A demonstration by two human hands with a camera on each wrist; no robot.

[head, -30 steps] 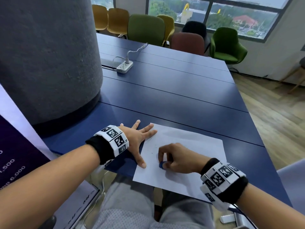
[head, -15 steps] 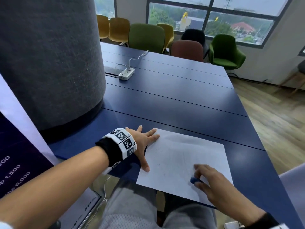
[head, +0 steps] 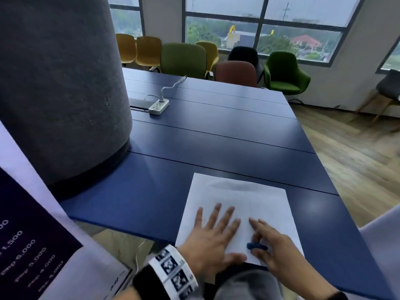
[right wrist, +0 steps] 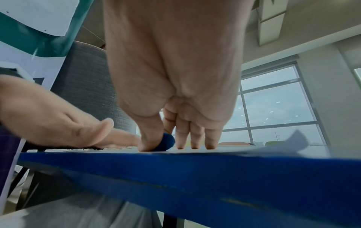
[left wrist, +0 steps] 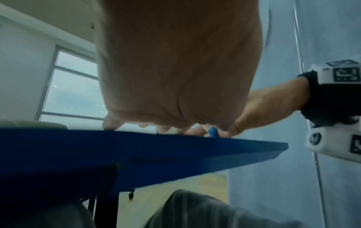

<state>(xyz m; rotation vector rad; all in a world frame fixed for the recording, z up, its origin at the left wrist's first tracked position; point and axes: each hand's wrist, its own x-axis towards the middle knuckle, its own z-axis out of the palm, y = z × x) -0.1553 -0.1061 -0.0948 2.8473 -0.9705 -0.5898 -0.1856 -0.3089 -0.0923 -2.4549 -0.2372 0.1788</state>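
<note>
A white sheet of paper (head: pixel 249 198) lies at the near edge of the blue table (head: pixel 216 137), one near corner hanging over the edge. My left hand (head: pixel 216 232) lies flat on the sheet's near part, fingers straight and spread. Just to its right, my right hand (head: pixel 259 241) pinches a small blue eraser (head: pixel 256 246) between thumb and index finger, low against the paper. In the right wrist view the thumb (right wrist: pixel 148 138) presses the eraser (right wrist: pixel 167 141) while the other fingertips touch the sheet. The left wrist view shows the eraser (left wrist: pixel 212 131) beyond my palm.
A thick grey pillar (head: pixel 60 83) stands on the left against the table. A white power strip (head: pixel 158 106) with its cord lies farther back. Coloured chairs (head: pixel 184 59) line the far end under the windows. A printed banner (head: pixel 32 245) stands at my near left, with wooden floor on the right.
My left hand has slid from the paper's left edge onto the sheet. My right hand, still holding the eraser, has come back from the sheet's near right corner to beside the left thumb.
</note>
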